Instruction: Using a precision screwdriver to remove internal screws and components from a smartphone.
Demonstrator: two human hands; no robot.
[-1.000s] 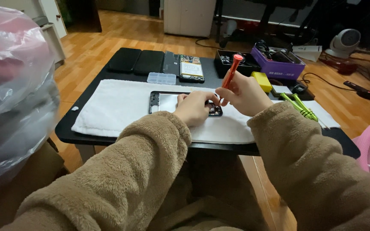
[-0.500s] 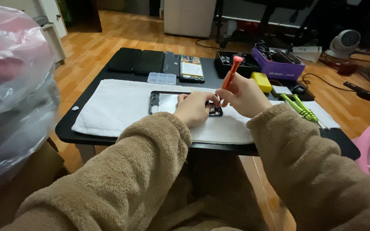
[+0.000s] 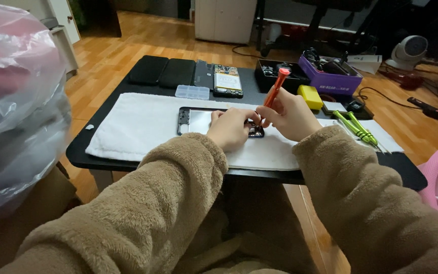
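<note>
On the white towel (image 3: 143, 124) covering the bench (image 3: 77, 152), the left hand (image 3: 231, 129) presses flat on the phone frame (image 3: 191, 121) while the right hand (image 3: 287, 114) grips the red screwdriver (image 3: 275, 91) (best kept upright, tip seated, turned gently).
</note>
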